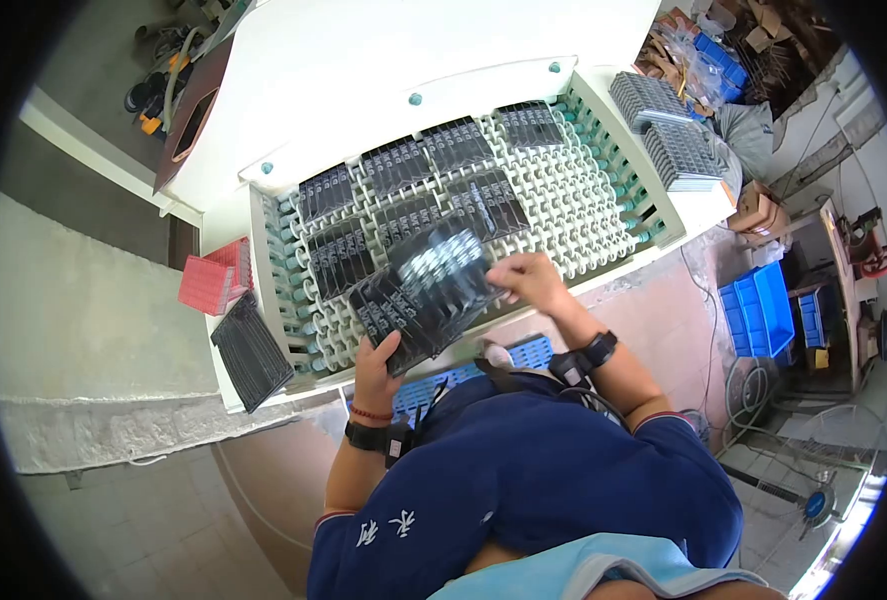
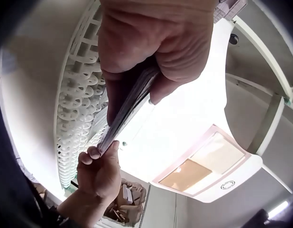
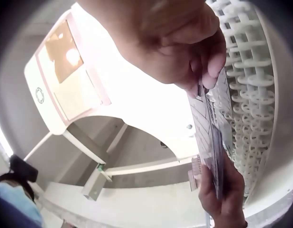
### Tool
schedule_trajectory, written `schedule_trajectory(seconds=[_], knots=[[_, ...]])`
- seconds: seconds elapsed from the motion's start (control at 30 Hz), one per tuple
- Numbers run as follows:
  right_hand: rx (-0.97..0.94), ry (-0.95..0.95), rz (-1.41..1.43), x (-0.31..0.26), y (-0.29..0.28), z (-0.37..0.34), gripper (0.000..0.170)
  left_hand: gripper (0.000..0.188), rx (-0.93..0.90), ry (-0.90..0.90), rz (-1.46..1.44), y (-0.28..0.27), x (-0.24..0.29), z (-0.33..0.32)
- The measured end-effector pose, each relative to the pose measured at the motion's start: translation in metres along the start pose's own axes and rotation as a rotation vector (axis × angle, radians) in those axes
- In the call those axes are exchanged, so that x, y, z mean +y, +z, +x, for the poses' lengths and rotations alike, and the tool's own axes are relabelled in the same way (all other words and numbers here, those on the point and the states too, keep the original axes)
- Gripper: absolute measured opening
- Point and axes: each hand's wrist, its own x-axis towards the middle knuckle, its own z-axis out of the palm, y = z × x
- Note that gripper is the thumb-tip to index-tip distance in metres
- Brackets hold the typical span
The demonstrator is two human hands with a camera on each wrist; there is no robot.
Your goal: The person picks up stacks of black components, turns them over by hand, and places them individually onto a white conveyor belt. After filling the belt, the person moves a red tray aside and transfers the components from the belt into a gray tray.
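Observation:
In the head view my left hand (image 1: 374,372) grips a stack of thin black panels with pale printed marks (image 1: 392,315) by its near left edge, thumb on top. My right hand (image 1: 532,278) pinches the right edge of a glossy top panel (image 1: 449,265), which is blurred and shines with reflected light. The left wrist view shows the stack (image 2: 130,104) edge-on between the left thumb and fingers. In the right wrist view the right fingertips (image 3: 210,76) close on the upper end of the panels, while the left hand (image 3: 227,197) holds the lower end.
Below the hands runs a bed of white rollers (image 1: 574,205) in a white machine, with several black panels (image 1: 339,258) lying in rows. A red rack (image 1: 209,282) and black panels (image 1: 254,350) sit on the left ledge. Grey stacks (image 1: 682,152) stand right; blue crates (image 1: 757,312) beyond.

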Motion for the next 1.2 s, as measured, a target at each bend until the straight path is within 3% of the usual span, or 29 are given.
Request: schedule_trajectory(seconds=[0.13,0.23,0.3,0.37,0.4,0.47,0.53,0.6,0.67,0.77,0.9,1.0,1.2], knots=[[0.304,-0.115,-0.050,0.006,-0.098,0.031,0.022,0.030,0.031,0.046,-0.036,-0.005,0.011,-0.016],[0.530,-0.112,-0.363,-0.006,-0.154,0.051,0.022,0.031,0.037,0.073,-0.050,-0.016,0.015,-0.028],[0.634,-0.179,-0.806,0.022,-0.182,0.077,0.029,0.031,0.054,0.067,-0.028,-0.014,0.015,-0.031],[0.603,0.022,-0.984,0.026,-0.181,0.086,0.037,0.032,0.110,0.076,-0.018,-0.009,0.018,-0.037],[0.699,-0.129,-1.140,0.027,-0.172,0.084,0.040,0.031,0.121,0.083,-0.010,-0.007,0.019,-0.039],[0.670,-0.164,-1.061,0.004,-0.132,0.081,0.035,0.030,0.152,0.094,-0.004,-0.008,0.020,-0.040],[0.349,-0.209,-0.757,-0.011,-0.082,0.075,0.032,0.029,0.149,0.066,-0.008,-0.013,0.022,-0.038],[-0.115,-0.309,-0.341,-0.015,-0.016,0.057,0.026,0.028,0.116,0.027,0.004,-0.021,0.021,-0.041],[-0.513,-0.037,-0.256,-0.037,0.032,0.031,0.023,0.030,0.067,0.020,0.025,-0.024,0.020,-0.039],[-0.677,0.179,-0.120,-0.022,0.055,0.024,0.022,0.029,0.087,0.031,0.004,-0.026,0.023,-0.049],[-0.339,0.159,0.037,-0.001,0.036,0.033,0.016,0.032,0.068,0.060,-0.059,-0.049,0.028,-0.072],[-0.190,0.122,0.170,0.008,0.033,0.041,0.022,0.038,0.086,0.083,-0.116,-0.056,0.035,-0.091],[-0.381,0.091,0.007,0.001,0.111,0.046,0.024,0.039,0.055,0.078,-0.135,-0.077,0.042,-0.109]])
